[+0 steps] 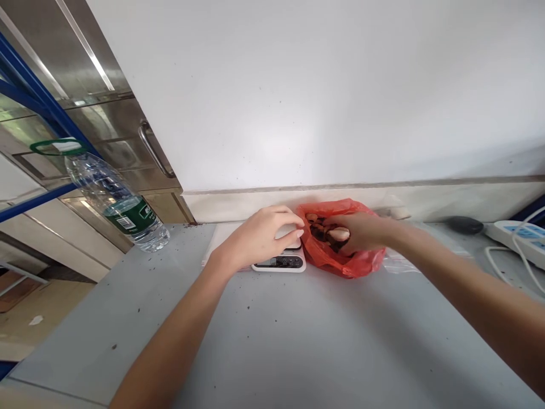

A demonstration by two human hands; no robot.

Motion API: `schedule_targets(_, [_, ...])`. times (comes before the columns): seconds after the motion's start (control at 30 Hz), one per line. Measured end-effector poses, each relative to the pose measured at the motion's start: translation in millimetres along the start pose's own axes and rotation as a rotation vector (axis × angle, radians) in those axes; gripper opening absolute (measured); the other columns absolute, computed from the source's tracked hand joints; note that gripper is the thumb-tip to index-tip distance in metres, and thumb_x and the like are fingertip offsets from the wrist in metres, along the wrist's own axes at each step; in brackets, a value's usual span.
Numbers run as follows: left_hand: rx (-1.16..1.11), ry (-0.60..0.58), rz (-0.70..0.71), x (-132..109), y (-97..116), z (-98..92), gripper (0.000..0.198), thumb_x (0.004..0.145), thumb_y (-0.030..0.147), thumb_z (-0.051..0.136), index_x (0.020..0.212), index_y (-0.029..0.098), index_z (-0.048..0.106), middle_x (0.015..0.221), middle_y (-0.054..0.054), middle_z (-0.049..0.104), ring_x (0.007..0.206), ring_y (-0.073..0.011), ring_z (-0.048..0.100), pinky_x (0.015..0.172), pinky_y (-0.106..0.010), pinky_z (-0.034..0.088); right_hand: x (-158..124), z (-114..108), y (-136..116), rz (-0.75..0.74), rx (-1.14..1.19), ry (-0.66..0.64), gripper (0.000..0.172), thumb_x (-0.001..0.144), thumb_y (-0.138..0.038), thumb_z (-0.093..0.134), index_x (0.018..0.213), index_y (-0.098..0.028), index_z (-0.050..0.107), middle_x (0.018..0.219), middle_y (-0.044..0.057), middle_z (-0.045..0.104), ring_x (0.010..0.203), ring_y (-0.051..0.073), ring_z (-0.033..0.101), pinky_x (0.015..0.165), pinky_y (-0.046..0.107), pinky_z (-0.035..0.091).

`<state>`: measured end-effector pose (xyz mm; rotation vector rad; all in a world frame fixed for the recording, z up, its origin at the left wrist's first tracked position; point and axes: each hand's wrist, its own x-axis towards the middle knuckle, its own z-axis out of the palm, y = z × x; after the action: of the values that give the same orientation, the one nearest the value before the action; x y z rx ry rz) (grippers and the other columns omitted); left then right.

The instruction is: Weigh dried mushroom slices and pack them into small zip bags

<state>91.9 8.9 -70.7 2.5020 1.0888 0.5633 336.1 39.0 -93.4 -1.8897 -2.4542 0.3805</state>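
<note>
A red plastic bag (326, 257) stands open against the wall, with dark brown pieces (320, 231) inside that I cannot name. My right hand (357, 232) reaches into it; the fingers curl among the pieces, and what they grip is hidden. Just left of the bag lies a white kitchen scale (279, 268) with a small display and buttons at its front. My left hand (264, 236) is over the scale, thumb and fingers curved and apart, fingertips at the bag's rim. Whether they touch the rim is unclear. That hand covers much of the scale's top.
A large clear water bottle (134, 218) with a green label stands at the table's left edge. Clear plastic bags (404, 261) lie right of the red bag. Farther right are a dark rounded object (465, 225) and a white power strip (519, 238) with cables. A white wall (298, 102) rises behind.
</note>
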Motion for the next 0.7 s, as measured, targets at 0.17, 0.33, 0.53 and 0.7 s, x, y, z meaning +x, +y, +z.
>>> schedule_targets(0.17, [-0.021, -0.027, -0.019, 0.9, 0.7, 2.0, 0.028, 0.101, 0.031, 0.052, 0.110, 0.023, 0.077, 0.116, -0.004, 0.073, 0.096, -0.0211, 0.069, 0.085, -0.031, 0.056, 0.2, 10.3, -4.1, 0.074, -0.010, -0.089, 0.026, 0.069, -0.009, 0.064, 0.061, -0.024, 0.045, 0.062, 0.000, 0.057, 0.060, 0.019, 0.058, 0.049, 0.029, 0.035])
schedule_targets(0.33, [-0.019, -0.038, -0.038, 1.7, 0.8, 3.2, 0.028, 0.100, 0.031, 0.052, 0.107, 0.024, 0.078, 0.116, -0.004, 0.073, 0.096, -0.0210, 0.069, 0.085, -0.031, 0.055, 0.4, 8.8, -6.1, 0.085, -0.003, -0.085, 0.016, 0.074, -0.012, 0.061, 0.069, -0.025, 0.054, 0.066, 0.001, 0.060, 0.064, 0.021, 0.059, 0.051, 0.030, 0.035])
schedule_targets(0.53, [-0.009, -0.049, -0.043, 2.3, 0.8, 3.2, 0.029, 0.100, 0.031, 0.051, 0.107, 0.024, 0.078, 0.114, -0.004, 0.073, 0.093, -0.0214, 0.069, 0.083, -0.032, 0.055, 0.8, 7.3, -6.2, 0.072, -0.004, -0.085, 0.019, 0.072, -0.010, 0.060, 0.064, -0.025, 0.053, 0.065, 0.002, 0.061, 0.062, 0.021, 0.058, 0.052, 0.031, 0.034])
schedule_targets(0.7, [-0.004, -0.040, -0.045, 1.3, 0.2, 2.5, 0.028, 0.100, 0.032, 0.051, 0.107, 0.025, 0.078, 0.115, -0.003, 0.074, 0.096, -0.0219, 0.069, 0.083, -0.031, 0.055, 2.4, -7.4, -2.3, 0.085, 0.024, -0.039, 0.008, 0.073, -0.018, 0.064, 0.072, -0.026, 0.065, 0.075, 0.004, 0.069, 0.072, 0.026, 0.065, 0.055, 0.033, 0.040])
